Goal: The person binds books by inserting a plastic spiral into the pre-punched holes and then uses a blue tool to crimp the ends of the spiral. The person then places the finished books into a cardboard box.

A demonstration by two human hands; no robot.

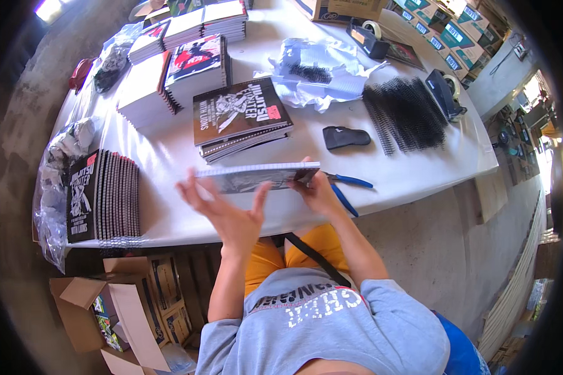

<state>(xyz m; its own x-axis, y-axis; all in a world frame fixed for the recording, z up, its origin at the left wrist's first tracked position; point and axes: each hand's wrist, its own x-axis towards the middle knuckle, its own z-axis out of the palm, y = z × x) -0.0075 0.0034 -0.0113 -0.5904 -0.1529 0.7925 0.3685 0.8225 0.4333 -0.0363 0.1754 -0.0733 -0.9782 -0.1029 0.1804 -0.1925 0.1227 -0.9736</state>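
Observation:
A dark-covered book (247, 181) stands on edge above the table's near side, its pale page edges facing up. At its right end my right hand (319, 195) grips it, some fingers hidden by the book. My left hand (225, 215) is open at the book's left end, thumb and fingers spread; whether it touches the cover I cannot tell. Just beyond lies a stack of spiral-bound books (238, 115) with a black-and-brown cover on top. Blue-handled pliers (350, 182) rest to the right of my right hand, partly behind it.
Bound books (103, 197) stand in a row at the table's left. Farther back are tall book stacks (197, 62), crumpled white paper (319, 69), black spiral coils (406, 115), a black pouch (346, 137) and tape dispensers (444, 94). An opened carton (131, 319) sits below left.

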